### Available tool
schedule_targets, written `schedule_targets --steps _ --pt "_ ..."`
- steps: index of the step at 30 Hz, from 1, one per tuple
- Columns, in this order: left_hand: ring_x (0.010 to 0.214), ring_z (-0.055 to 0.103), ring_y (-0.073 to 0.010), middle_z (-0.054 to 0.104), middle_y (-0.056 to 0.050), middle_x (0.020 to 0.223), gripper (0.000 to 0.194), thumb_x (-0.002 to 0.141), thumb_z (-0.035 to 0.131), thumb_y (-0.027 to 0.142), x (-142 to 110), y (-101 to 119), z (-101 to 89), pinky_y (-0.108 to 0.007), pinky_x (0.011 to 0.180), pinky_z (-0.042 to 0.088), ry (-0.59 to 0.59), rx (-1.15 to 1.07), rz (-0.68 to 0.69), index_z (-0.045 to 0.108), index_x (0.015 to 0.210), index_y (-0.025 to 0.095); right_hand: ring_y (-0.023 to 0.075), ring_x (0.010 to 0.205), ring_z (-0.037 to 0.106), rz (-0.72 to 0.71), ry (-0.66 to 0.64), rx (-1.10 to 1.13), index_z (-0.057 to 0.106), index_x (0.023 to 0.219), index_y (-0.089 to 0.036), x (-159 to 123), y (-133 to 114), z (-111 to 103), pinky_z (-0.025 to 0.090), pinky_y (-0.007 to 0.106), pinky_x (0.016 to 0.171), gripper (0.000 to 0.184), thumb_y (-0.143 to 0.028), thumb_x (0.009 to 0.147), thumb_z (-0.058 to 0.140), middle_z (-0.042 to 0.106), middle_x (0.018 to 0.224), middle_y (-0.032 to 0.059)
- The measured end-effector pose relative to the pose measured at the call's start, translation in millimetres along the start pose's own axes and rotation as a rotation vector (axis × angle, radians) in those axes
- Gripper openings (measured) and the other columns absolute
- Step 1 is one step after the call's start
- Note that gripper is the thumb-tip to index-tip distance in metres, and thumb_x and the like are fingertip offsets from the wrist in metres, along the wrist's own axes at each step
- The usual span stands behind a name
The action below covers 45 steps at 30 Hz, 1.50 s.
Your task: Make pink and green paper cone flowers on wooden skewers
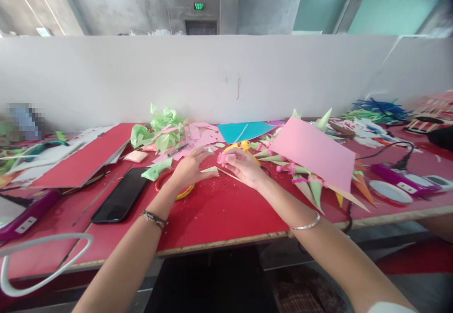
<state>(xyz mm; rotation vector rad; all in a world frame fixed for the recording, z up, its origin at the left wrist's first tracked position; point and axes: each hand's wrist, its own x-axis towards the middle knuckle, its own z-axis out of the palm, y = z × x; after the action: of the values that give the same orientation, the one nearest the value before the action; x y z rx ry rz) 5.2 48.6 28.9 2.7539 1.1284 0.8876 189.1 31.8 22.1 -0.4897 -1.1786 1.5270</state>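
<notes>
My right hand (244,167) pinches a small crumpled pink paper flower (225,158) between thumb and fingers, above the red tabletop (226,209). To its left is my left hand (191,168), with thumb and fingers spread and nothing gripped between them. A pale green paper piece (210,168) shows right at its thumb; whether they touch I cannot tell. Partly hidden behind my right hand lies a yellow glue gun (244,145). Under my left wrist sits a roll of yellow tape (186,192) with a red ring beside it.
A black phone (122,195) lies left of my hands. Pink paper scraps (201,138), crumpled green paper (166,131) and a blue sheet (244,132) are behind them. To the right, a pink sheet (314,150) covers several paper cones. Purple power strips (399,179) stand at both sides.
</notes>
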Motion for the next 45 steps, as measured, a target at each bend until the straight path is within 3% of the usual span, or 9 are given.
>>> schedule_targets --steps 4,7,14,20,26,33,45 --pt "0.094 0.052 -0.0241 0.054 -0.009 0.105 0.050 0.065 0.061 0.049 -2 -12 7.6 -0.035 0.081 0.042 -0.252 0.085 -0.052 0.057 0.106 0.020 0.0058 0.069 0.059 -0.001 -0.004 0.000 0.063 0.070 -0.021 0 -3 1 0.048 0.016 0.064 0.012 -0.024 0.062 0.070 0.065 0.070 -0.0038" --pt "0.091 0.053 -0.0238 0.058 -0.009 0.096 0.045 0.067 0.060 0.045 -2 -14 13.8 -0.033 0.078 0.042 -0.306 0.109 -0.069 0.059 0.103 0.019 0.0061 0.069 0.059 0.001 0.007 -0.006 0.062 0.070 -0.021 -1 -4 2 0.048 0.016 0.064 0.012 -0.024 0.061 0.070 0.065 0.070 -0.0034" --pt "0.085 0.056 -0.0198 0.061 -0.004 0.093 0.032 0.073 0.054 0.045 -1 -17 15.4 -0.028 0.075 0.040 -0.231 0.017 -0.047 0.062 0.096 0.024 0.0065 0.071 0.058 0.000 0.027 -0.016 0.062 0.070 -0.021 -1 -4 3 0.047 0.018 0.066 0.011 -0.022 0.062 0.069 0.063 0.072 -0.0035" --pt "0.074 0.056 -0.0175 0.064 -0.004 0.083 0.030 0.078 0.049 0.042 2 -13 9.1 -0.025 0.066 0.039 -0.248 0.056 -0.047 0.063 0.092 0.020 0.0066 0.071 0.057 -0.019 0.038 -0.031 0.061 0.070 -0.022 -1 -5 2 0.046 0.020 0.066 0.011 -0.024 0.063 0.069 0.061 0.073 -0.0042" --pt "0.058 0.051 -0.0114 0.060 0.001 0.066 0.033 0.076 0.051 0.043 2 -6 4.1 -0.020 0.056 0.037 -0.115 -0.114 -0.110 0.061 0.093 0.017 0.0064 0.067 0.055 -0.080 0.087 -0.034 0.061 0.071 -0.023 0 -6 0 0.044 0.018 0.060 0.012 -0.026 0.063 0.069 0.060 0.071 -0.0043" --pt "0.063 0.051 -0.0100 0.061 0.000 0.073 0.031 0.075 0.056 0.037 2 4 0.1 -0.019 0.059 0.040 0.030 -0.339 -0.096 0.060 0.094 0.013 0.0088 0.068 0.055 -0.127 0.116 -0.074 0.061 0.072 -0.023 1 -7 0 0.044 0.024 0.067 0.016 -0.030 0.061 0.070 0.060 0.073 -0.0033" --pt "0.068 0.054 -0.0125 0.063 -0.002 0.076 0.031 0.074 0.057 0.038 3 10 -1.5 -0.022 0.062 0.042 0.050 -0.375 -0.094 0.060 0.094 0.014 0.0119 0.075 0.055 -0.193 0.101 -0.183 0.063 0.072 -0.023 0 -5 2 0.043 0.029 0.076 0.014 -0.031 0.062 0.070 0.060 0.077 -0.0012"
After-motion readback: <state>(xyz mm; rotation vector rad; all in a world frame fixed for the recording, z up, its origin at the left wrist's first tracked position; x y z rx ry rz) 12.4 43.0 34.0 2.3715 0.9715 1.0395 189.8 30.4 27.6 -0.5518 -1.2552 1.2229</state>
